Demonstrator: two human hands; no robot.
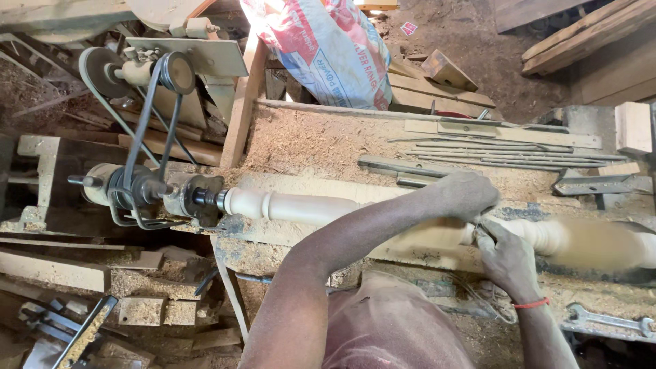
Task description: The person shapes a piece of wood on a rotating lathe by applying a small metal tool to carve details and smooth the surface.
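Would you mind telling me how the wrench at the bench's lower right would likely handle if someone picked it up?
The wrench looks like solid metal, so probably stiff and heavy for its size. It lies flat on the dusty bench, so it should not roll. Sawdust might make it a little slippery.

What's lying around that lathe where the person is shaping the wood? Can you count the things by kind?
Turned wooden spindle: 1
Long metal chisels on the bench: about 6
Spanner: 1
Printed sack: 1
Drive belt: 1
Hands at the spindle, left hand and right hand: 2
Total: about 12
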